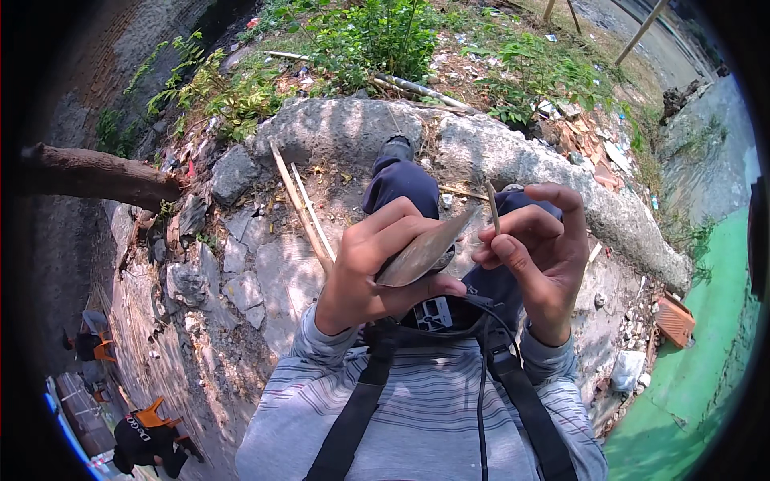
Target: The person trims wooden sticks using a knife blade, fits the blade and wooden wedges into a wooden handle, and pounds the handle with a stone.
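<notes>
In front of my chest, my left hand (370, 268) is closed round a flat, grey-brown, pointed piece (425, 250). It is shaped like a trowel blade, and its tip points up and right. What it is made of I cannot tell. Between thumb and finger, my right hand (539, 260) pinches a short thin stick (492, 207), held near upright just right of that tip. The other fingers of the right hand are bent. Below my hands, an open black pouch (469, 309) at my waist holds a boxy device (433, 315), with a black cable (484, 385) beside it.
Long thin sticks (301, 204) lie on the stony ground left of my legs. A rough concrete kerb (545, 156) curves ahead, with bushes (377, 36) and litter beyond. A tree trunk (104, 176) stands left, a green surface (682, 385) right. People (148, 441) are at lower left.
</notes>
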The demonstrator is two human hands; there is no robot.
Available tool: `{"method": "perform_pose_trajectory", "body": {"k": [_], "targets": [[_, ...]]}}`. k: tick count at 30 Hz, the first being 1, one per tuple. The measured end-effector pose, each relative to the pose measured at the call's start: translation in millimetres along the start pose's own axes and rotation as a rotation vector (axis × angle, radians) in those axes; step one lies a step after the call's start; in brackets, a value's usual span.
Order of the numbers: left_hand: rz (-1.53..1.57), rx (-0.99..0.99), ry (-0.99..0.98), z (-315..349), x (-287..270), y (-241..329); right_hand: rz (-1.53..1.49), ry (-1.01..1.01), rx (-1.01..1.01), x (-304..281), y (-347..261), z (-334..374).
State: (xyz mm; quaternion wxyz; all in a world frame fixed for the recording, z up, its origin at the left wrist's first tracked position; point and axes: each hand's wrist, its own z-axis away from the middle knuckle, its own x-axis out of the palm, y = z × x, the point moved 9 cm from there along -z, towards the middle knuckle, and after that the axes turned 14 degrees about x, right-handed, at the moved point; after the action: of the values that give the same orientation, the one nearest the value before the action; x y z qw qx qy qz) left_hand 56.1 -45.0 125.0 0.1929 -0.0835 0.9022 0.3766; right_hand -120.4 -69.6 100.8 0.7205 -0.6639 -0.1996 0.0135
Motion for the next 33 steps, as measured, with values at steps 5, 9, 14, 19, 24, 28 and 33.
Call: {"method": "perform_pose_trajectory", "body": {"k": [5,9,14,19,24,28,33], "targets": [[0.015,-0.148,-0.04,12,6,-28,0.198,-0.007,-0.127,-10,24,-16],[0.36,-0.462,0.08,35,17,-63,0.252,0.022,-0.033,-11,51,-27],[0.525,-0.405,0.134,34,21,-71,0.384,-0.189,0.098,2,95,-23],[0.527,-0.404,0.177,21,33,-74,0.303,-0.282,0.021,11,97,-20],[0.325,-0.398,0.009,17,38,-92,0.437,-0.051,-0.027,-23,73,-22],[0.499,-0.493,0.097,30,33,-106,0.709,0.21,-0.041,-73,31,-15],[0.562,-0.627,0.071,55,27,-121,1.065,0.066,0.004,-88,51,-11]]}}
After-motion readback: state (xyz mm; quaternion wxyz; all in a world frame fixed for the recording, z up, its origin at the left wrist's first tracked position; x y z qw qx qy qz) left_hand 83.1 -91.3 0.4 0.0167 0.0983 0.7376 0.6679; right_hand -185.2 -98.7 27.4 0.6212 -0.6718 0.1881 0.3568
